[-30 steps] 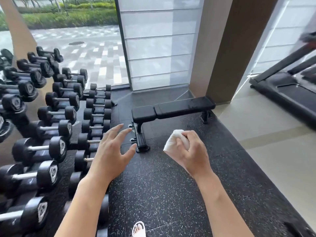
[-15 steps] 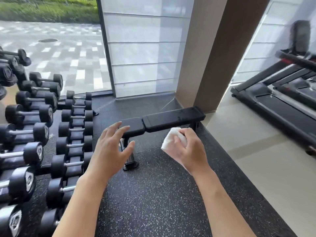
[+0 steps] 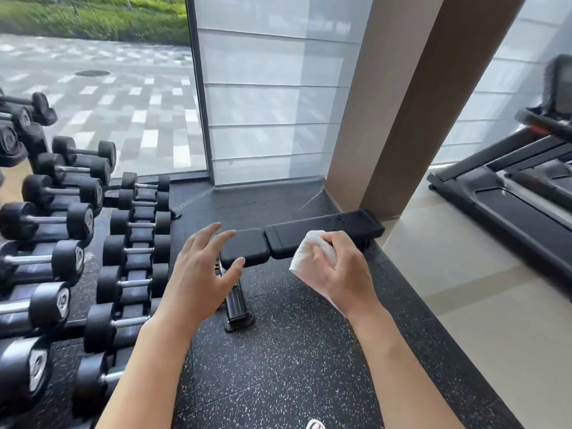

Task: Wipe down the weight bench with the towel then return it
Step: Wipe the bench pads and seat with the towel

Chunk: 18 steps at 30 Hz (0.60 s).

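Bench nearer, right hand gripping towel, left hand spread (dumbbells alongside)

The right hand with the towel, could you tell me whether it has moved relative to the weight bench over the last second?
Yes. The right hand gripping the towel has closed in on the weight bench and now overlaps its long pad's near edge.

Bright daylight thru window; treadmill at right w/ motion blur; wide-angle bending at edges.
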{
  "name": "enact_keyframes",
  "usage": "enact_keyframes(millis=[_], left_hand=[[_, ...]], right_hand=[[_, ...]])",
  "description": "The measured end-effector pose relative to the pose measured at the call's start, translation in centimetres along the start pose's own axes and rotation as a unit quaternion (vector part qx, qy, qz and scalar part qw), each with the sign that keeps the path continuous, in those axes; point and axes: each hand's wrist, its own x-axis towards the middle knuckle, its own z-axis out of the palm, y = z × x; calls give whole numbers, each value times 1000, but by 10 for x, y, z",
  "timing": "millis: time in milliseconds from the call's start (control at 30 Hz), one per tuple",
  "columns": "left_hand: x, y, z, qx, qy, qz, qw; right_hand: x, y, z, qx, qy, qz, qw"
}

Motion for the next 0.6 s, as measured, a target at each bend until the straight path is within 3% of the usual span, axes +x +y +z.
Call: enact_keyframes(millis=[600], left_hand=[[197, 0, 59, 40, 57, -56, 996]], right_hand=[[240, 106, 54, 75, -65, -65, 993]])
